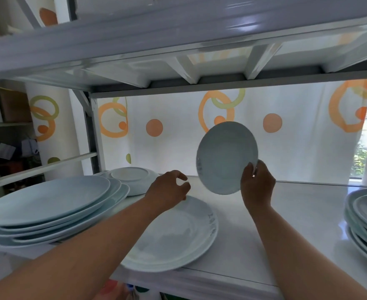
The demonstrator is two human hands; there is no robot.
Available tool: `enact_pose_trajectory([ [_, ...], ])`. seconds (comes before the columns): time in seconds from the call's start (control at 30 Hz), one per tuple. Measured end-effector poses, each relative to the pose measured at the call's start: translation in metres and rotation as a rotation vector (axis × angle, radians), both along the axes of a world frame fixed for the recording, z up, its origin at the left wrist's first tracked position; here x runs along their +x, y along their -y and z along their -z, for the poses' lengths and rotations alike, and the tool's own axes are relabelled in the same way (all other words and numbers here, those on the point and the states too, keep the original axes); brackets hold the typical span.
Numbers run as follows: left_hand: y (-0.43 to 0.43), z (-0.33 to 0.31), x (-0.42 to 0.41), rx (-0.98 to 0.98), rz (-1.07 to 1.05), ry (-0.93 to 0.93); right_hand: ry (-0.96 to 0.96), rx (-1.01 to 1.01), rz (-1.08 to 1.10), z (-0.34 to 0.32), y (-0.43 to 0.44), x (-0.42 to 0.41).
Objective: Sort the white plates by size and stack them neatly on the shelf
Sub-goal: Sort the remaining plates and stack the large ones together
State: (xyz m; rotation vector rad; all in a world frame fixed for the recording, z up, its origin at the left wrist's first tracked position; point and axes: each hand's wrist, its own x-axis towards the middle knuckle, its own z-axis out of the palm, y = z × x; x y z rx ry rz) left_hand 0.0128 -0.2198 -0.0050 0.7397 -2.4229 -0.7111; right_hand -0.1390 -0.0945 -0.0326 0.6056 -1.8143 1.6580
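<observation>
My right hand (257, 187) grips the lower right rim of a small white plate (225, 156), held up on edge above the white shelf (286, 224). My left hand (169, 191) hovers with loosely curled fingers, holding nothing, over the far rim of a short pile of medium white plates (178, 239) lying near the shelf's front edge. A loose stack of several large white plates (48, 208) sits at the left. Behind it lies an upturned white dish (132, 178). Another stack of several white plates (366, 221) stands at the far right, partly cut off.
A shelf board (178, 50) with metal braces hangs low overhead. A grey upright post (93, 131) stands at the back left. A curtain (264, 131) with orange and green circles hangs behind. Bare shelf surface lies between the medium pile and the right stack.
</observation>
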Motion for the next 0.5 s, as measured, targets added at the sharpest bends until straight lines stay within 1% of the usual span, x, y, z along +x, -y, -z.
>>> enact_pose_trajectory([
  [0.07, -0.004, -0.001, -0.001, 0.028, -0.009, 0.000, 0.246, -0.135, -0.096, -0.004, 0.003, 0.001],
  [0.13, -0.009, -0.002, -0.002, 0.083, -0.017, -0.003, 0.493, -0.337, -0.271, -0.009, 0.003, 0.004],
  [0.17, -0.011, -0.003, -0.001, 0.114, -0.016, -0.005, 0.570, -0.410, -0.325, -0.010, 0.002, 0.006],
  [0.2, -0.014, -0.004, -0.001, 0.145, -0.010, -0.010, 0.608, -0.435, -0.345, -0.012, 0.000, 0.006],
  [0.3, -0.021, -0.006, 0.002, 0.261, 0.035, -0.043, 0.608, -0.379, -0.328, -0.013, -0.005, 0.007],
  [0.4, -0.030, -0.009, 0.005, 0.381, 0.074, -0.083, 0.640, -0.374, -0.338, -0.019, -0.010, 0.018],
  [0.5, -0.049, -0.012, 0.006, 0.537, 0.126, -0.221, 0.665, -0.444, -0.365, -0.031, -0.021, 0.039],
])
